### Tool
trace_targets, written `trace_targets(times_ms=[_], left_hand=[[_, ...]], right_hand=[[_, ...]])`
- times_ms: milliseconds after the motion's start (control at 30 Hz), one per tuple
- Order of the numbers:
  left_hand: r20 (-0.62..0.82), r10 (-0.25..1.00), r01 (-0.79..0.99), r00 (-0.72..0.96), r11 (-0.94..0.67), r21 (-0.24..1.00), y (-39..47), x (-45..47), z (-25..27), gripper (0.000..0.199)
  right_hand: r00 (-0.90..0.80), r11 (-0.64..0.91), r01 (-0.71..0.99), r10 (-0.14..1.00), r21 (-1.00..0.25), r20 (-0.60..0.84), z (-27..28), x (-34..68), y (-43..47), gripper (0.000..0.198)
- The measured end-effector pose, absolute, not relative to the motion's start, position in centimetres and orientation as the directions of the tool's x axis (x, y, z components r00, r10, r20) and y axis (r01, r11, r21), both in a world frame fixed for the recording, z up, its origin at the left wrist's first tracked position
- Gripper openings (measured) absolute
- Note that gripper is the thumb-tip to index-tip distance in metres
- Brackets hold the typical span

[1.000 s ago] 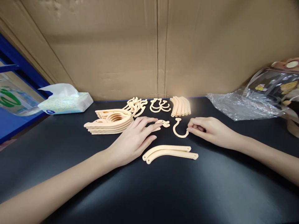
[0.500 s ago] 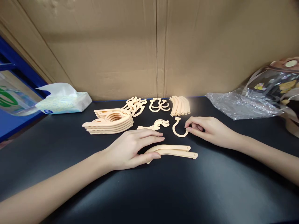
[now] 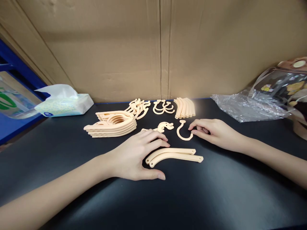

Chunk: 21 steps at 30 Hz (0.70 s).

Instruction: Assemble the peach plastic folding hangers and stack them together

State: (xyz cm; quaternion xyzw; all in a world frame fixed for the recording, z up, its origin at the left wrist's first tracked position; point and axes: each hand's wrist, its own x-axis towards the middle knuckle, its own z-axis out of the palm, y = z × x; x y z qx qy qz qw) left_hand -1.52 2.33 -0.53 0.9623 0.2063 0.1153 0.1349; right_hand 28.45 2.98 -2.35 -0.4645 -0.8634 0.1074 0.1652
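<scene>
My left hand (image 3: 140,153) hovers palm-down with its fingers spread and thumb apart, holding nothing. Just right of it, two curved beige hanger arms (image 3: 176,155) with holed ends lie side by side. Beyond its fingers is an animal-shaped beige piece (image 3: 165,126), its left part hidden behind the hand. A beige hook (image 3: 184,138) rests flat beside my right hand (image 3: 211,131). That hand's thumb tip is at the hook's free end, index finger slightly apart from the thumb, other fingers curled. I cannot tell whether the thumb touches the hook.
Stacked beige hanger pieces (image 3: 111,130) lie at left, with a pile of animal-shaped pieces (image 3: 137,108) behind. Several hooks (image 3: 163,110) and a row of curved arms (image 3: 184,108) lie near the cardboard wall (image 3: 107,54). A tissue pack (image 3: 64,103) and clear plastic bag (image 3: 249,107) flank them.
My left thumb has moved away from the two curved arms toward me, uncovering their left ends. My right thumb and index finger have shifted slightly at the hook, which stays in place.
</scene>
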Motion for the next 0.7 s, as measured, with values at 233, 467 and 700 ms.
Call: trace_targets(times_ms=[233, 467, 700], left_hand=[[0.167, 0.42, 0.358, 0.892, -0.882, 0.306, 2.31, -1.46, -0.67, 0.056], [0.165, 0.422, 0.358, 0.892, -0.88, 0.312, 2.28, -1.45, -0.59, 0.056], [0.126, 0.447, 0.389, 0.885, -0.862, 0.325, 1.85, -1.58, -0.29, 0.055]], right_hand=[[-0.512, 0.55, 0.771, 0.835, -0.32, 0.201, -2.48, 28.44, 2.99, 0.021], [-0.487, 0.546, 0.785, 0.836, -0.291, 0.253, -2.83, 28.34, 3.03, 0.03], [-0.525, 0.586, 0.788, 0.8, -0.19, 0.289, -2.87, 27.69, 3.0, 0.034]])
